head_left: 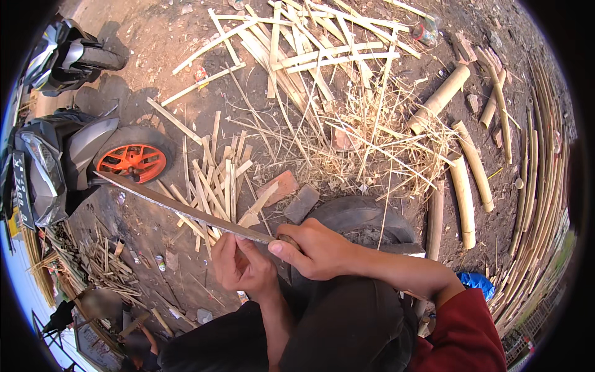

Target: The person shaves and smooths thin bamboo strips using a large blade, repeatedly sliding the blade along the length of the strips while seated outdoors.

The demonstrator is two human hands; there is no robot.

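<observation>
My right hand [316,251] is closed around the short handle of a machete [180,208]. Its long, worn blade points to the left and slightly away from me, above the ground. Just under the blade, near the handle, my left hand [245,263] has its fingers curled together with the tips at the blade's edge. What lies between those fingers, if anything, is hidden. Both hands are in front of my dark trousers [347,322]. Beyond my right hand sits a dark tyre [372,220]. Split bamboo pieces [232,180] lie in a heap behind the blade.
Long bamboo strips [304,59] and pale shavings [372,136] cover the far ground. Cut bamboo lengths [462,198] lie to the right, beside long poles [548,186]. Brick pieces [279,189] are near the tyre. Motorcycles [68,161] stand at left; another person [145,341] is lower left.
</observation>
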